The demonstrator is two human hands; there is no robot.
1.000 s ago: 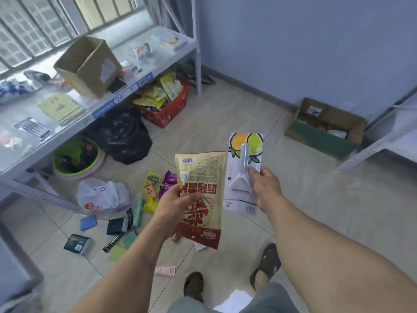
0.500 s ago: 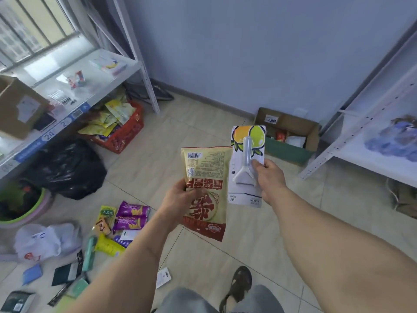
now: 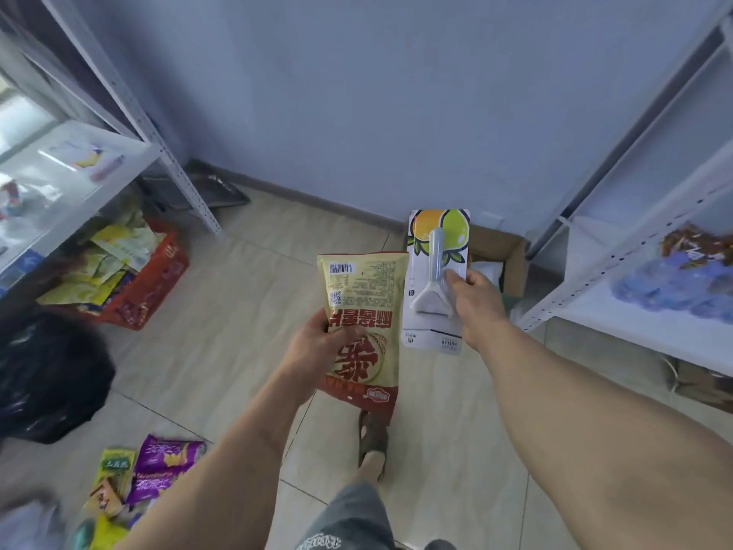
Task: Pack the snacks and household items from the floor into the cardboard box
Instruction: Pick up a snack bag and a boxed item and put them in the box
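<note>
Two items in hand, both off the floor. Nearest, loose packets (image 3: 150, 476) lie on the tiles down left, not yet packed. Our left hand (image 3: 317, 347) grips the yellow-red snack bag (image 3: 365, 311) by its side edge; our right hand (image 3: 474, 301) pinches the carded peeler (image 3: 436, 279) by its right edge, thumb on the blister. Cardboard box (image 3: 511, 258) sits beyond on the floor by the wall, mostly hidden behind the card, beside the right shelf. Our call: walk up close, lower each item flat into the opening, release one at a time, no tossing, card edge clear of the flap.
</note>
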